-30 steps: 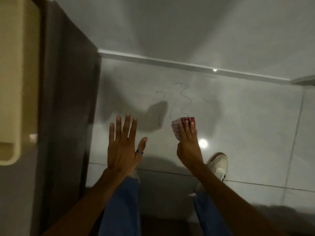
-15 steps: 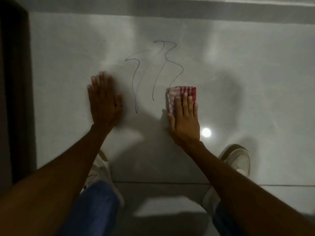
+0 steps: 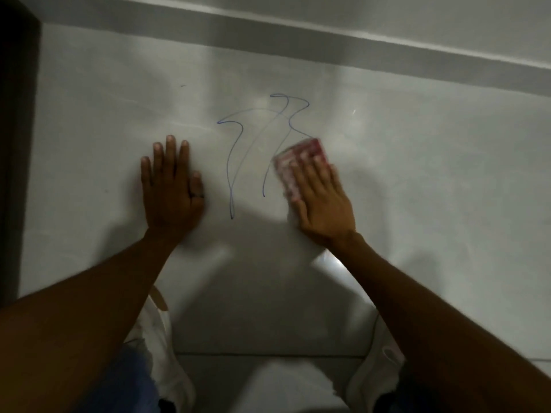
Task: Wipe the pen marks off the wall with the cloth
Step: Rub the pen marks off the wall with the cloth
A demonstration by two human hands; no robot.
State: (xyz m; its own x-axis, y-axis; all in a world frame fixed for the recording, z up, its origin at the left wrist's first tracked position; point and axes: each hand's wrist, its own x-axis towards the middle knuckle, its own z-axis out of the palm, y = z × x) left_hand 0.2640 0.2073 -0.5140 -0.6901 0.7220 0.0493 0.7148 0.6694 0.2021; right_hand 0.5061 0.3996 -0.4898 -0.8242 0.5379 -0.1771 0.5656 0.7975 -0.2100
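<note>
Head view, looking down at a pale glossy wall point(image 3: 417, 174). Blue pen marks point(image 3: 238, 162) in looping squiggles at centre frame, running from upper centre down toward the middle. Left hand point(image 3: 171, 186) pressed flat on the wall just left of the marks, fingers together and extended, grip released, a dark ring point(image 3: 197, 195) on the thumb. Right hand point(image 3: 320, 198) right of centre, palm and fingers laid flat over a red-and-white checked cloth point(image 3: 298, 158), pinning it to the wall rather than clenching it. Cloth blurred, its upper edge touching the right-hand end of the pen line. Grey ledge point(image 3: 328, 40) crossing the top of frame. White shoes point(image 3: 167, 368) and blue trouser legs point(image 3: 128, 383) along the bottom edge. Dark door edge point(image 3: 15, 144) at far left.
</note>
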